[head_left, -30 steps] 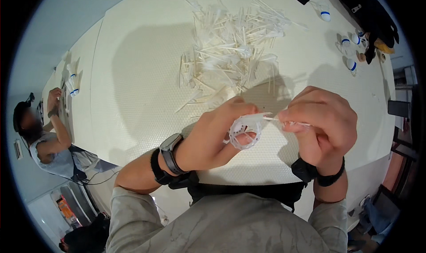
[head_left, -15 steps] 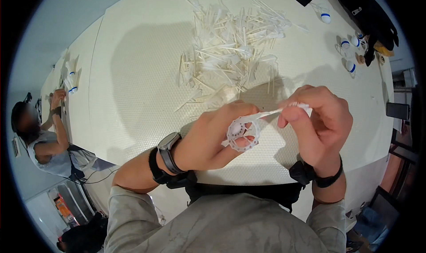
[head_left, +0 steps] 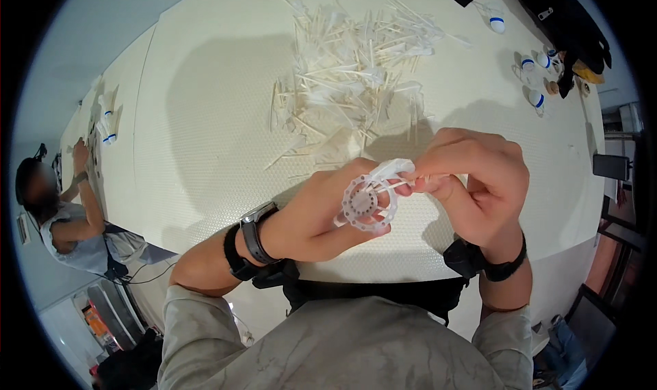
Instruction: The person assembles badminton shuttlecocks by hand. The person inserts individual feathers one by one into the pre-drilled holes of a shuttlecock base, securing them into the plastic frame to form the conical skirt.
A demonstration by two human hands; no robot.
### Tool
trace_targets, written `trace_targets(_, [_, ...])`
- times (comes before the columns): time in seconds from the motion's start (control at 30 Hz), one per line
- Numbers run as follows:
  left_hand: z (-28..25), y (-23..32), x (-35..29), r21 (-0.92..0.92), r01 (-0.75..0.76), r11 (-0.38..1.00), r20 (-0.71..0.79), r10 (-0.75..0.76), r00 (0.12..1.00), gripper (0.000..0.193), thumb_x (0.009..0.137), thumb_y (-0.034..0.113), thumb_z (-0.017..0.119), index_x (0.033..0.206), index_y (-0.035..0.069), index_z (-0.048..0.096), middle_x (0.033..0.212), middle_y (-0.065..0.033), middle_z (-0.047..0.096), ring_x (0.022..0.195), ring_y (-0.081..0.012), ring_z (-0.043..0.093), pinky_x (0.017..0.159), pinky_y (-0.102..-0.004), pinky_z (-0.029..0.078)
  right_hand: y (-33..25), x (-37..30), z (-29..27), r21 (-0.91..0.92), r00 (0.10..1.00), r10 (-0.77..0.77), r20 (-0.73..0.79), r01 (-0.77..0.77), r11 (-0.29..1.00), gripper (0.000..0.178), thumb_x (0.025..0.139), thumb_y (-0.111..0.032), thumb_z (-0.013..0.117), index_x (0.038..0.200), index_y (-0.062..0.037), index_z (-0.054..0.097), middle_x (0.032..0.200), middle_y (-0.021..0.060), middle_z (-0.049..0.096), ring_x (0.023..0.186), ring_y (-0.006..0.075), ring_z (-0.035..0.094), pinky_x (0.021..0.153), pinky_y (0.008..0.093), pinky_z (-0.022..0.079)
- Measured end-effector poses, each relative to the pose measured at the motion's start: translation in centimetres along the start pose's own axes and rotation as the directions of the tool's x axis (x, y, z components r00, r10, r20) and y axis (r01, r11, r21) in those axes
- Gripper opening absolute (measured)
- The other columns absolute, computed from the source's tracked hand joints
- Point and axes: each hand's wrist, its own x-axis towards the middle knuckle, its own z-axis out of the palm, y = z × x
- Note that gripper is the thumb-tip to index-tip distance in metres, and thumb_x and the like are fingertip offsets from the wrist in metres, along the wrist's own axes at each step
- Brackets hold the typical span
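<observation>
My left hand (head_left: 316, 212) is closed around a white, see-through plastic shuttlecock frame (head_left: 361, 202). Its round rim has small holes along it, and a smaller ring of dark holes shows deeper inside. A white feather (head_left: 394, 169) lies against the rim's upper right side, its vane over my left fingertips. My right hand (head_left: 479, 185) is closed in a pinch at the feather's right end; the fingertips partly hide what they grip. Ahead of both hands lies a loose pile of white feathers (head_left: 356, 68) with pale quills.
Several white shuttlecock heads with blue bands (head_left: 536, 99) stand at the right, near a black bag (head_left: 554, 20). A phone-like dark object (head_left: 611, 167) is at the table's right edge. Another person (head_left: 72, 212) works at the left, beside more blue-banded pieces (head_left: 108, 137).
My right hand has moved slightly left, closer to the frame. The feather, earlier stretched between both hands, now sits at the rim with its vane showing. The frame has turned slightly.
</observation>
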Motion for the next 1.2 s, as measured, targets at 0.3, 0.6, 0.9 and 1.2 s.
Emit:
trace_targets(0.3, [0.1,-0.8,-0.3,0.228,0.016,0.974,-0.076,0.002,0.997,0.045,0.092,0.018,0.072,0.129,0.004,0.051,0.104,-0.0156,0.066,0.085,-0.0336,0.070,0.072,-0.0372,0.054,-1.0,-0.2,0.2,-0.219,0.997,0.065,-0.049,-0.074,0.973,0.011,0.077,0.001,0.077,0.082,-0.0040,0.069,0.068,0.0059,0.064,0.052,0.0154,0.054,0.049,0.0244,0.040])
trace_targets(0.6, [0.3,-0.8,-0.2,0.311,-0.002,0.951,-0.100,0.035,0.994,0.046,0.092,0.019,0.072,0.129,0.002,0.051,0.109,-0.0184,0.067,0.086,-0.0366,0.070,0.073,-0.0393,0.055,-0.4,-0.3,0.4,-0.351,0.988,-0.151,-0.029,0.131,0.927,0.012,0.076,0.001,0.078,0.081,-0.0040,0.068,0.066,0.0070,0.061,0.049,0.0196,0.054,0.045,0.0289,0.038])
trace_targets(0.9, [0.3,-1.2,-0.2,0.302,-0.041,0.952,-0.100,0.075,0.992,0.044,0.087,0.012,0.077,0.123,0.001,0.053,0.106,-0.0156,0.067,0.080,-0.0246,0.069,0.069,-0.0308,0.052,-0.6,-0.2,0.4,-0.318,0.992,-0.125,0.018,0.124,0.940,0.014,0.072,0.000,0.078,0.083,-0.0035,0.069,0.068,0.0063,0.063,0.051,0.0199,0.058,0.046,0.0283,0.042])
trace_targets(1.2, [0.5,-1.2,-0.4,0.229,0.010,0.973,-0.115,0.017,0.993,0.048,0.092,0.023,0.072,0.129,0.002,0.049,0.110,-0.0196,0.066,0.090,-0.0384,0.070,0.074,-0.0396,0.056,-0.4,-0.4,0.6,-0.263,0.994,-0.111,-0.009,0.105,0.959,0.013,0.073,0.001,0.078,0.080,-0.0032,0.068,0.068,0.0066,0.064,0.050,0.0194,0.058,0.045,0.0283,0.040])
